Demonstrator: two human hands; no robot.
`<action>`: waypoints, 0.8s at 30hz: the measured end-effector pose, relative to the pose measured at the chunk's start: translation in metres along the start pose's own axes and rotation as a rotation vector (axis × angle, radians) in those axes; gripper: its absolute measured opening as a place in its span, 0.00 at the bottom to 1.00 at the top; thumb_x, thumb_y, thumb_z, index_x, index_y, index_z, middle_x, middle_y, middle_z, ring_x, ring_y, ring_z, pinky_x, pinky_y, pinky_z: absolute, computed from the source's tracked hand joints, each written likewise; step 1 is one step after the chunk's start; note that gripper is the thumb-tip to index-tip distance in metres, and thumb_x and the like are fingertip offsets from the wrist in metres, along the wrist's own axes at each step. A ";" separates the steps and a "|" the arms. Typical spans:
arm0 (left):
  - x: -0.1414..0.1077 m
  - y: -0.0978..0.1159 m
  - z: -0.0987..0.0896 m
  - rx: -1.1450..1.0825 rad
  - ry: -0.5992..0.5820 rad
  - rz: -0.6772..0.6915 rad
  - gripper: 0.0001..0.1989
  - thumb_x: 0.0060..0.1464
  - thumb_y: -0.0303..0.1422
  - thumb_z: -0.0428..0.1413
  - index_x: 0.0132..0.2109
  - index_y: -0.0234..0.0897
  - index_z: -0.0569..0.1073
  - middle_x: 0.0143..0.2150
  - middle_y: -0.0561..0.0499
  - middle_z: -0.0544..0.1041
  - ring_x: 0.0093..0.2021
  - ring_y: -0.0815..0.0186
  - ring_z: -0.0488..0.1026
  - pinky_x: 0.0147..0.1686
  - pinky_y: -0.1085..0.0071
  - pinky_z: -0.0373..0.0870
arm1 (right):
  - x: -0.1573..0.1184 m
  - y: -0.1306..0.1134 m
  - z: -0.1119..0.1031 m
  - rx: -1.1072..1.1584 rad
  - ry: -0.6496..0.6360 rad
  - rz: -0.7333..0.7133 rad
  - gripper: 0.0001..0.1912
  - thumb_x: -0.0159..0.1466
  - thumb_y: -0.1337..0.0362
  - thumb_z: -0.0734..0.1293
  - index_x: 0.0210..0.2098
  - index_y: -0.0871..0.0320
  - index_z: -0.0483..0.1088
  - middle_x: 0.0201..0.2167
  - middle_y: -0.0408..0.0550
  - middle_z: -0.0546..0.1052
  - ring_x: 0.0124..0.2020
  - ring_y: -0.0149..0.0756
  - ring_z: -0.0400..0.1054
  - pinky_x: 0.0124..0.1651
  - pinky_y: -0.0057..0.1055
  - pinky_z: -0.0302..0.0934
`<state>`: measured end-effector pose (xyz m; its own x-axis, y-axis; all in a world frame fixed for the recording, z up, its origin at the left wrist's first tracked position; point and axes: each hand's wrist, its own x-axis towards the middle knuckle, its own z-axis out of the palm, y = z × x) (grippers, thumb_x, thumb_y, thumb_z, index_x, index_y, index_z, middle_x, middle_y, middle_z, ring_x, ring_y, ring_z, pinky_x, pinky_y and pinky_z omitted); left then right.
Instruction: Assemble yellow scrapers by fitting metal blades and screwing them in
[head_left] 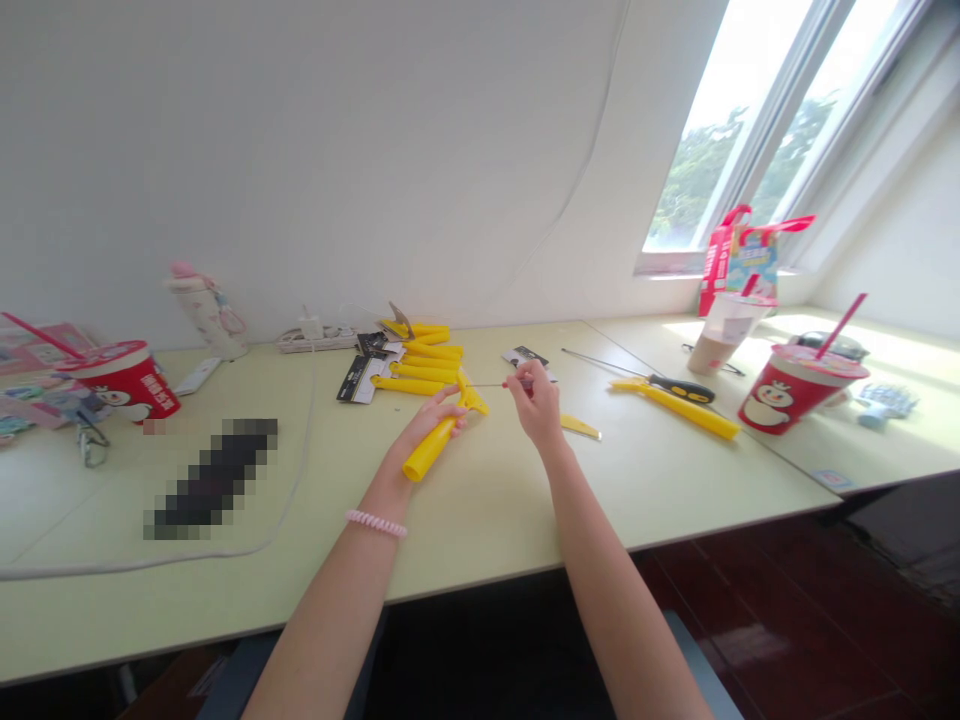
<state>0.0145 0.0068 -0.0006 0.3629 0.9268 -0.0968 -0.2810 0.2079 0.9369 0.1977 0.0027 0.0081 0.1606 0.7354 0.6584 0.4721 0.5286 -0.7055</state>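
Head view: left hand (426, 425) grips yellow plastic handle (429, 450), left fingers (450, 396) curled around it, held above bench (487, 520). Right fingers (519, 380) of right hand (537, 405) pinch thin metal pin (487, 385), tip just beside handle's upper end. Loose yellow handles (420, 360) lie beyond.

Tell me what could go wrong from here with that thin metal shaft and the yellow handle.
The thin metal shaft pinched in the right hand points toward the left hand, which grips the yellow plastic handle, so a slip could jab those fingers. The loose pile of yellow handles lies close by and might get knocked. The small yellow piece near the right hand could also be nudged out of place.
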 end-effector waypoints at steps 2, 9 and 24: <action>0.000 0.000 0.000 0.025 0.008 0.002 0.35 0.44 0.22 0.57 0.60 0.35 0.58 0.29 0.52 0.70 0.20 0.77 0.65 0.19 0.81 0.61 | 0.000 0.001 0.001 -0.002 0.000 0.016 0.07 0.60 0.58 0.59 0.29 0.54 0.57 0.21 0.41 0.72 0.21 0.31 0.64 0.28 0.26 0.55; -0.001 0.001 0.003 0.081 0.052 0.015 0.35 0.43 0.22 0.57 0.60 0.33 0.57 0.26 0.53 0.70 0.20 0.75 0.65 0.21 0.79 0.62 | 0.002 0.004 0.002 0.018 0.015 0.095 0.07 0.59 0.59 0.60 0.28 0.54 0.57 0.14 0.36 0.62 0.20 0.32 0.65 0.25 0.24 0.52; 0.000 0.000 0.004 0.102 0.058 0.001 0.36 0.44 0.23 0.57 0.61 0.35 0.57 0.27 0.53 0.71 0.20 0.75 0.65 0.21 0.80 0.62 | 0.004 0.008 0.002 0.111 0.117 0.261 0.06 0.55 0.60 0.62 0.30 0.56 0.65 0.13 0.36 0.65 0.15 0.28 0.55 0.23 0.25 0.52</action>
<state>0.0182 0.0051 0.0004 0.3098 0.9441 -0.1125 -0.1879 0.1768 0.9661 0.2003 0.0110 0.0049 0.3658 0.8018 0.4726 0.3049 0.3766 -0.8748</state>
